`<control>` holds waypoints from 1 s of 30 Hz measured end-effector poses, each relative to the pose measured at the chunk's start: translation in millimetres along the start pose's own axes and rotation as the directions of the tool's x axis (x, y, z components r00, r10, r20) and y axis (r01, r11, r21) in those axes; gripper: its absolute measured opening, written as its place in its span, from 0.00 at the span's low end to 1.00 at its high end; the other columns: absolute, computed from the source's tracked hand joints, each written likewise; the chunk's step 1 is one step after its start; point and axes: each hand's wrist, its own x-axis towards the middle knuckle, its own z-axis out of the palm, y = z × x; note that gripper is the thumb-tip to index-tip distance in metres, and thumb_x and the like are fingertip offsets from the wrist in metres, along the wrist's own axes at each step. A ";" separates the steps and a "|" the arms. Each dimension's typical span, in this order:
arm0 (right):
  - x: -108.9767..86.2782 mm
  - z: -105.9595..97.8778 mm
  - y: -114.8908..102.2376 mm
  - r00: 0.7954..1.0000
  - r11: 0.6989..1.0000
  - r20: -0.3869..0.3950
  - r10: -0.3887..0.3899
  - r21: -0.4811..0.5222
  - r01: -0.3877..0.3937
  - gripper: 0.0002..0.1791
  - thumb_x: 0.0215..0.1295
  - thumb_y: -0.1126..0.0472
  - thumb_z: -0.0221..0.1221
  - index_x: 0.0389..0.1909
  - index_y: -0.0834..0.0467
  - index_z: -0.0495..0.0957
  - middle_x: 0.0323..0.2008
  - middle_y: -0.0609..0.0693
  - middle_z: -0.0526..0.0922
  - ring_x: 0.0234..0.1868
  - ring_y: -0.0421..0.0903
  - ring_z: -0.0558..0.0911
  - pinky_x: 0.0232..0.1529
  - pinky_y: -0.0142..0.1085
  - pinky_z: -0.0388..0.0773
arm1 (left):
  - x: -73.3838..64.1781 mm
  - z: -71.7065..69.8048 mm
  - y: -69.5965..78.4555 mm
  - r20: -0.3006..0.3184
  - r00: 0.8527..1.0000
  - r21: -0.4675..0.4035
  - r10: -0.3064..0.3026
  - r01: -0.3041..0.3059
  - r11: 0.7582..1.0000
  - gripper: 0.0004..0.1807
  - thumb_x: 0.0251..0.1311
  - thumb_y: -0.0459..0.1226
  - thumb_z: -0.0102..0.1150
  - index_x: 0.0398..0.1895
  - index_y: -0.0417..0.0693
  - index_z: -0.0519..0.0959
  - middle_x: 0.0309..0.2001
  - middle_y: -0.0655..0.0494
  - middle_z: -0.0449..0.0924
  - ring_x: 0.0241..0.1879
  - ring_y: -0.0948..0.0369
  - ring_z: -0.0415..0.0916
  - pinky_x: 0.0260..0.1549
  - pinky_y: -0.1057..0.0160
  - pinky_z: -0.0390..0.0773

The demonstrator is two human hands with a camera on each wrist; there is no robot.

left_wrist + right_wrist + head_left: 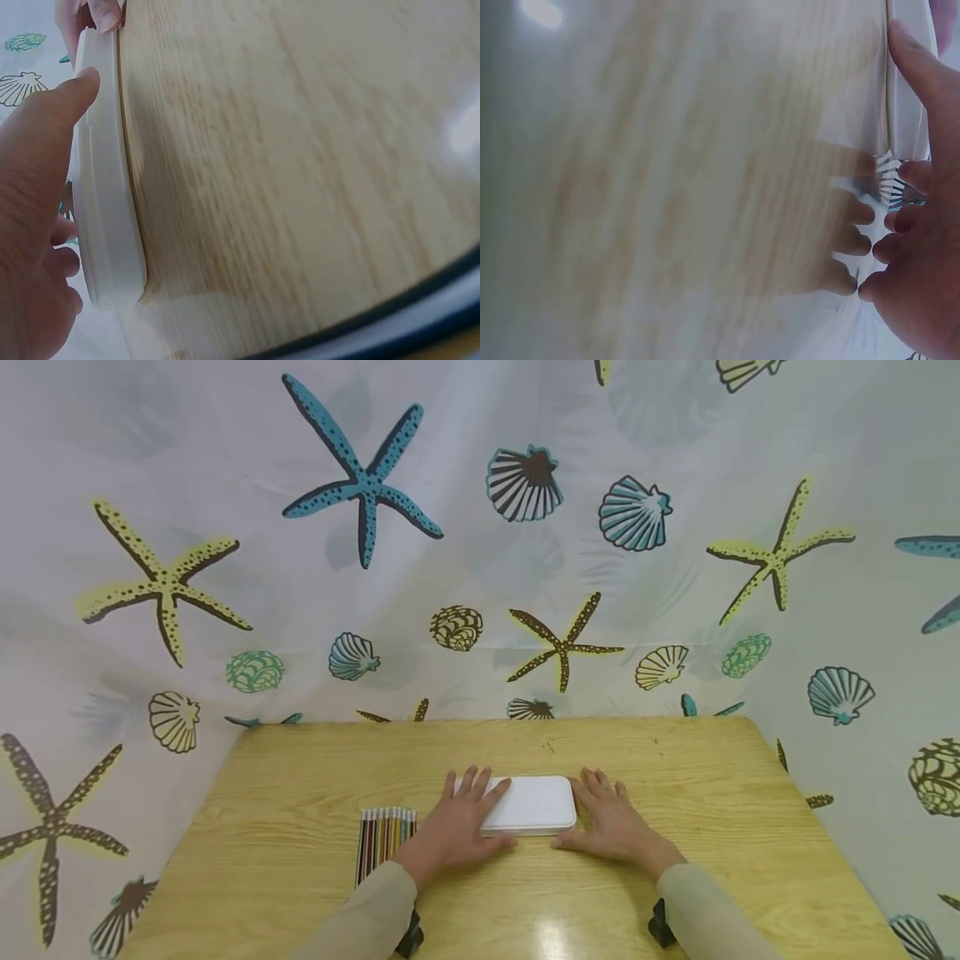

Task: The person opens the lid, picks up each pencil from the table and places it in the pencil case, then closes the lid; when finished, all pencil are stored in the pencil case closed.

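A flat white box with rounded corners (534, 803) lies closed on the wooden table. Over its left end rests my left hand (459, 828), fingers stretched toward the far side and thumb by the front edge. In the left wrist view that thumb (79, 90) lies along the box's pale front wall (109, 180). My right hand (611, 818) is at the box's right end, its fingers spread and its thumb near the front corner. The right wrist view shows the right thumb (911, 56) at the box's side (909, 112), with the other fingers past its end.
A row of several pencils (378, 839), eraser ends pointing away, lies left of the box, partly behind my left forearm. The table (712, 793) meets a hanging cloth (465, 560) printed with starfish and shells at the back and sides. Dark straps show under both sleeves.
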 end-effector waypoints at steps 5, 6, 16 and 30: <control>-0.1 1.6 -0.2 1.000 1.000 -0.006 0.014 0.007 -0.014 0.61 0.61 0.27 0.66 0.84 0.59 0.55 0.84 0.68 0.47 0.85 0.68 0.44 0.80 0.69 0.38 | 1.5 3.6 0.8 -0.004 1.000 0.014 -0.010 0.011 1.000 0.49 0.69 0.71 0.51 0.86 0.59 0.55 0.85 0.41 0.51 0.84 0.40 0.46 0.80 0.33 0.42; 0.0 1.9 -0.2 1.000 1.000 -0.008 0.013 0.008 -0.013 0.61 0.61 0.26 0.65 0.84 0.59 0.55 0.84 0.68 0.48 0.85 0.68 0.44 0.80 0.70 0.38 | 1.8 3.9 0.8 -0.006 1.000 0.015 -0.011 0.011 1.000 0.49 0.69 0.71 0.50 0.86 0.59 0.55 0.85 0.41 0.51 0.84 0.40 0.46 0.80 0.33 0.43; 0.7 3.7 -0.6 1.000 1.000 -0.012 0.004 0.002 -0.004 0.59 0.64 0.27 0.63 0.83 0.61 0.57 0.83 0.69 0.49 0.85 0.68 0.45 0.80 0.70 0.40 | 4.3 6.8 1.3 -0.019 1.000 -0.003 0.008 -0.008 1.000 0.47 0.71 0.68 0.51 0.85 0.58 0.56 0.84 0.38 0.52 0.84 0.38 0.46 0.79 0.31 0.46; 2.8 7.6 4.0 0.999 1.000 -0.032 -0.009 -0.014 0.009 0.59 0.62 0.26 0.63 0.82 0.60 0.58 0.83 0.68 0.50 0.84 0.69 0.47 0.80 0.70 0.42 | 5.8 8.9 3.3 -0.038 0.999 0.013 -0.002 0.002 1.000 0.45 0.70 0.66 0.56 0.84 0.60 0.60 0.83 0.40 0.55 0.83 0.39 0.49 0.79 0.31 0.48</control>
